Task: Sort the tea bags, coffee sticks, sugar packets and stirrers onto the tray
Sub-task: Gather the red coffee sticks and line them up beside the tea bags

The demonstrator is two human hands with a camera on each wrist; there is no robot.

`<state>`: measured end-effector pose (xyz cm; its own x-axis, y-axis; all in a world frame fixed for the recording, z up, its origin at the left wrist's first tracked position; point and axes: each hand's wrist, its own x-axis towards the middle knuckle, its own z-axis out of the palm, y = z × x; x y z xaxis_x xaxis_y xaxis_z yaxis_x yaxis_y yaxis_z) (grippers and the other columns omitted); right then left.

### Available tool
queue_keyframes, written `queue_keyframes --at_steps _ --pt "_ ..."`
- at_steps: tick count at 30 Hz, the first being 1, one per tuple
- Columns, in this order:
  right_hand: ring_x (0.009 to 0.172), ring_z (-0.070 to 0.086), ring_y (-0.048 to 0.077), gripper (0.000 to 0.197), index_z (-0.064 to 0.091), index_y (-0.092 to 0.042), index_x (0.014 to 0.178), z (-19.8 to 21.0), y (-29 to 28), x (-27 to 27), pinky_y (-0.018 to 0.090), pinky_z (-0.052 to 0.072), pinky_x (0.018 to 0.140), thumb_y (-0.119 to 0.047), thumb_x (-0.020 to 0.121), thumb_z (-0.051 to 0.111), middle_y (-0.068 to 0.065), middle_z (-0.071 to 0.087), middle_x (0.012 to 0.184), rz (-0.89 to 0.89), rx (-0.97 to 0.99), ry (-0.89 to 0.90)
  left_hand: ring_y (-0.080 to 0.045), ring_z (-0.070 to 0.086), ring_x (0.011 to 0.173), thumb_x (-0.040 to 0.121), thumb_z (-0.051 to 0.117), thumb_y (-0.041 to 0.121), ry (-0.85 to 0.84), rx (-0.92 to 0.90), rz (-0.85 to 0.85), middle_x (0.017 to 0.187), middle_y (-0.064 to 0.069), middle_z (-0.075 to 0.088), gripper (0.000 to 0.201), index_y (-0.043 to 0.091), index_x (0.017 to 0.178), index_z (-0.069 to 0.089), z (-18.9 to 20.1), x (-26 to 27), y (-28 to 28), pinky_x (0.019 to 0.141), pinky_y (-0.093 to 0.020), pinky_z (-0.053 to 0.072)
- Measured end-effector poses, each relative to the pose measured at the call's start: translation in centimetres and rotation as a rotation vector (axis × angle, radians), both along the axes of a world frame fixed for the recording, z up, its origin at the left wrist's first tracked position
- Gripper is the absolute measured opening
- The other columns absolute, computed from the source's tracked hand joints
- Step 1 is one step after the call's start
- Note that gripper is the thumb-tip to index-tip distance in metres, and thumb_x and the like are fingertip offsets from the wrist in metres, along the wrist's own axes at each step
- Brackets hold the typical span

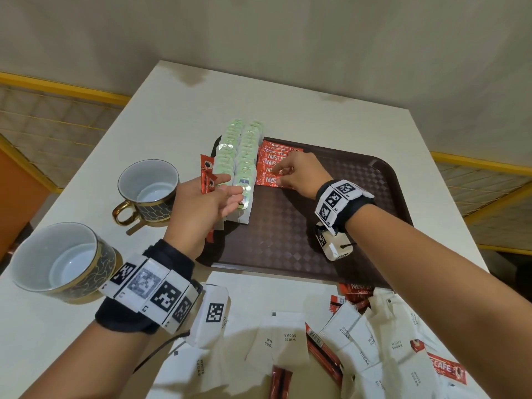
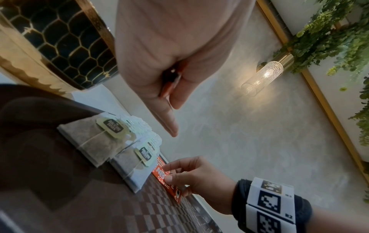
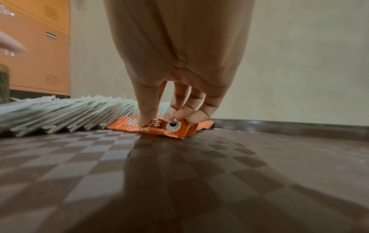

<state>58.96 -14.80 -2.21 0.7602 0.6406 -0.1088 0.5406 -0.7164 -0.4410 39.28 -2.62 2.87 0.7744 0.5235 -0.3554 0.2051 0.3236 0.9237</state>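
A brown checkered tray (image 1: 331, 226) carries two overlapping rows of tea bags (image 1: 244, 151) along its left side. Beside them lies a row of red coffee sticks (image 1: 270, 156). My right hand (image 1: 288, 174) pinches the nearest coffee stick (image 3: 155, 129) of that row with thumb and fingertips, and the stick lies flat on the tray. My left hand (image 1: 218, 191) hovers over the tray's left edge, holding a few red coffee sticks (image 1: 205, 177) pinned in its palm (image 2: 169, 82) by the thumb, with the fingers stretched forward.
Two black-and-gold cups (image 1: 148, 191) (image 1: 57, 257) stand on the white table left of the tray. White sugar packets (image 1: 285, 341) and loose coffee sticks (image 1: 325, 358) lie heaped at the near edge. The tray's right half (image 1: 359, 197) is bare.
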Motion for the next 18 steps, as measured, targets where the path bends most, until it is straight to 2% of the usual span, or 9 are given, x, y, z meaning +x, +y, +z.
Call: queue_keyframes --at_steps 3,5,8,11,15,18 --pt "0.089 0.053 0.008 0.033 0.071 -0.018 0.115 0.0 0.0 -0.1 0.023 0.042 0.081 -0.013 0.083 0.074 0.005 0.066 0.107 0.0 0.015 -0.025 -0.018 0.067 0.086 0.099 0.046 0.001 -0.007 -0.001 -0.006 0.111 -0.017 0.067 0.033 -0.002 0.131 0.054 0.0 0.1 -0.1 0.067 -0.015 0.056" --pt "0.091 0.054 0.012 0.035 0.069 -0.015 0.117 0.1 -0.1 -0.3 0.024 0.043 0.081 -0.013 0.082 0.074 0.003 0.063 0.104 -0.002 0.017 -0.048 -0.02 0.066 0.089 0.099 0.046 0.001 -0.007 -0.007 -0.008 0.112 -0.017 0.066 0.033 -0.002 0.132 0.053 0.0 0.1 -0.2 0.065 -0.014 0.055" --pt "0.095 0.061 0.019 0.029 0.07 -0.013 0.109 0.1 -0.4 -0.6 0.034 0.051 0.086 -0.013 0.081 0.075 0.005 0.065 0.104 -0.002 0.02 -0.075 -0.023 0.064 0.099 0.1 0.044 0.0 -0.012 -0.024 -0.014 0.111 -0.016 0.065 0.035 -0.002 0.134 0.051 0.0 0.1 -0.2 0.067 -0.013 0.055" --pt "0.093 0.06 0.022 0.022 0.069 -0.013 0.103 -0.1 -0.7 -1.1 0.04 0.052 0.086 -0.013 0.081 0.073 0.006 0.064 0.1 0.004 0.015 -0.075 -0.023 0.066 0.099 0.099 0.046 0.001 -0.02 -0.04 -0.012 0.113 -0.016 0.066 0.033 -0.001 0.132 0.053 -0.3 0.1 -0.2 0.066 -0.015 0.055" --pt "0.096 0.058 0.023 0.023 0.068 -0.013 0.105 -0.1 -0.8 -1.4 0.039 0.05 0.087 -0.015 0.082 0.072 0.007 0.063 0.104 -0.002 0.028 -0.069 -0.014 0.073 0.082 0.098 0.053 0.007 -0.029 -0.097 0.014 0.103 -0.013 0.072 0.027 0.004 0.125 0.057 -1.0 0.2 0.1 0.063 -0.019 0.059" --pt "0.086 0.058 0.018 0.016 0.07 -0.011 0.1 0.8 -0.6 -2.0 0.032 0.049 0.08 -0.017 0.084 0.07 0.006 0.066 0.095 -0.044 0.127 -0.058 -0.008 0.066 0.063 0.098 0.055 0.014 0.016 -0.335 0.004 0.085 -0.006 0.071 0.019 0.008 0.116 0.058 -1.2 0.6 0.9 0.051 -0.016 0.053"
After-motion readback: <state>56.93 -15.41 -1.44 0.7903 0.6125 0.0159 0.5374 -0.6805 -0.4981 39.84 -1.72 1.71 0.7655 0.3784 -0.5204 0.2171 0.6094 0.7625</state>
